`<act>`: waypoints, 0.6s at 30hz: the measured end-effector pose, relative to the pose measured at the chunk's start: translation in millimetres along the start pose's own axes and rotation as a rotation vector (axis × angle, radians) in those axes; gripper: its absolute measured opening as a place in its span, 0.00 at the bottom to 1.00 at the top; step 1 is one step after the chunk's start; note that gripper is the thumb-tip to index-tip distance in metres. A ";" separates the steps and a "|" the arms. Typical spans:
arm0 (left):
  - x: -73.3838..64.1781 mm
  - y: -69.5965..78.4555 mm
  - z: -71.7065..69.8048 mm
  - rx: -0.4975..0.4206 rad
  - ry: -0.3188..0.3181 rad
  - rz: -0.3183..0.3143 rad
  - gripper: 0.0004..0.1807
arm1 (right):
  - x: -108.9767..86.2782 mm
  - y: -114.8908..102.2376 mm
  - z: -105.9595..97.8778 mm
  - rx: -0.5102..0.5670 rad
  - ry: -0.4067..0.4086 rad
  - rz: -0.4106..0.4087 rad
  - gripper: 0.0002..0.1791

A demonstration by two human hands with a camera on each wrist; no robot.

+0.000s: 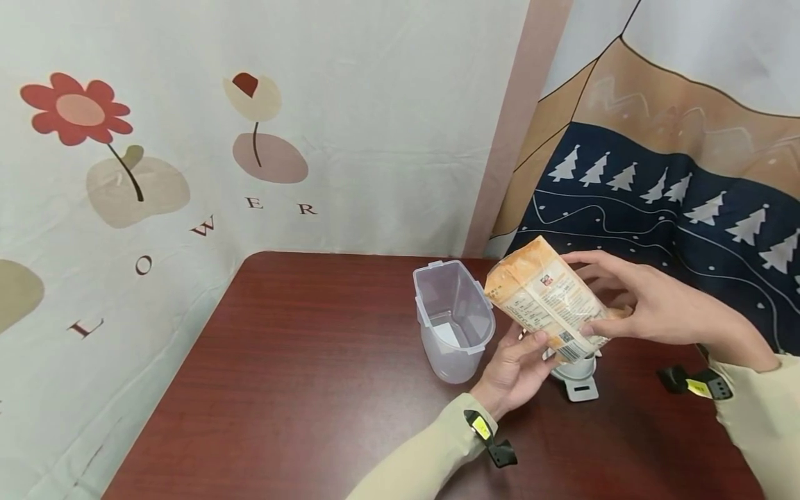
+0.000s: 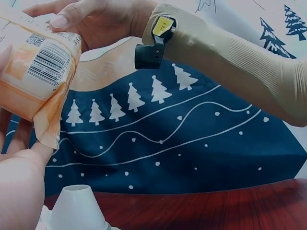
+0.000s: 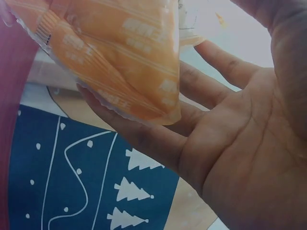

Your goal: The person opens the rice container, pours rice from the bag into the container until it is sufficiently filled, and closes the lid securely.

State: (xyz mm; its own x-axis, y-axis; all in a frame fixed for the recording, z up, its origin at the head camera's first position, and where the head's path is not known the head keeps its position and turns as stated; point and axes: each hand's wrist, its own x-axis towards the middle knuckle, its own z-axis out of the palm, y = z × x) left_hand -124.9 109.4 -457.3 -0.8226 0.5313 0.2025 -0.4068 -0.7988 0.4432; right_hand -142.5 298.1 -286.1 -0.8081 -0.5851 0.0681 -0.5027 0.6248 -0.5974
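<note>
An orange and white printed plastic packet (image 1: 550,298) is held tilted above the table, its barcode (image 2: 50,64) turned toward the left wrist camera. My left hand (image 1: 515,368) grips its lower end, thumb on the printed face and fingers underneath. At the other end my right hand (image 1: 662,298) holds the packet between thumb and fingers, the fingers reaching behind it. Below the packet stands a white cone-shaped piece (image 2: 76,208) with a flat tab, partly hidden by packet and hand. Just left of the packet is a clear plastic container (image 1: 456,326), upright and without a lid.
The reddish-brown table (image 1: 300,361) spreads to the left and front. Behind it hangs a pale cloth (image 1: 387,125) with flowers and letters. A dark blue panel (image 1: 619,229) with white trees hangs behind the right hand.
</note>
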 end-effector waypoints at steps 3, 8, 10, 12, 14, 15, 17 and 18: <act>0.4 -1.3 -0.4 -0.003 -0.001 0.003 0.31 | 1.3 -1.6 -1.3 -0.008 -0.004 0.004 0.52; 1.0 -2.2 0.2 -0.013 -0.011 0.010 0.31 | 3.0 -3.5 -3.1 -0.020 -0.012 -0.005 0.51; 1.4 -2.5 0.8 -0.019 -0.015 0.013 0.30 | 3.7 -4.1 -3.9 -0.022 -0.017 -0.012 0.51; 1.9 -2.9 1.2 -0.026 -0.017 0.017 0.30 | 4.6 -4.9 -4.6 -0.025 -0.025 -0.012 0.51; 2.4 -3.3 1.3 -0.032 -0.017 0.022 0.30 | 5.6 -5.8 -5.2 -0.029 -0.032 -0.009 0.51; 2.5 -3.5 1.4 -0.035 -0.016 0.025 0.30 | 6.1 -6.2 -5.6 -0.031 -0.036 -0.004 0.51; 2.8 -3.9 1.5 -0.040 -0.014 0.029 0.30 | 7.2 -6.9 -6.2 -0.036 -0.042 0.006 0.50; 3.0 -4.1 1.5 -0.041 -0.012 0.031 0.30 | 7.7 -7.1 -6.4 -0.036 -0.045 0.008 0.50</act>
State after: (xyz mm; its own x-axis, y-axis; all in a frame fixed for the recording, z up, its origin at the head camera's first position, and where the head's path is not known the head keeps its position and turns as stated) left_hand -125.2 114.7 -457.2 -0.8304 0.5090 0.2267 -0.3972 -0.8260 0.4000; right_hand -147.1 292.5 -276.2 -0.7980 -0.6020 0.0272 -0.5078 0.6475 -0.5682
